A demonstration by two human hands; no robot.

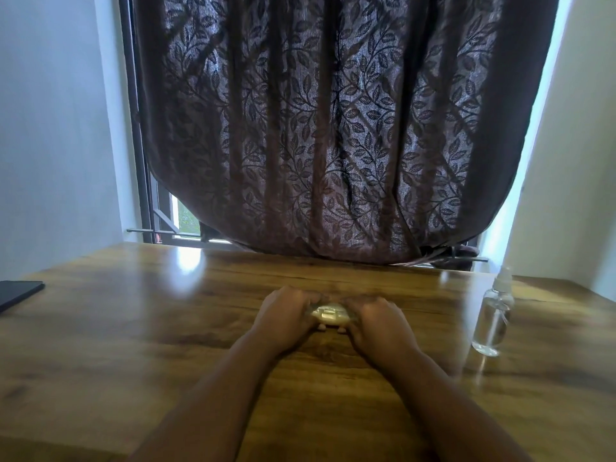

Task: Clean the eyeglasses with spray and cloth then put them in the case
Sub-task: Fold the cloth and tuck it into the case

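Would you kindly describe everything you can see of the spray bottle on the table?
The spray bottle is small, made of clear plastic or glass, and looks filled with a colourless liquid. A thin dip tube runs down inside it, and a pale pump head under a clear, blurred cap tops the neck. It stands upright on the wooden table, near its right edge, to the right of the right hand and apart from it. Nothing but the table touches it.

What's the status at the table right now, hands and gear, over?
Left hand and right hand both closed on a pale object, too blurred to identify. Spray bottle upright, right side, untouched. Nothing in the way.
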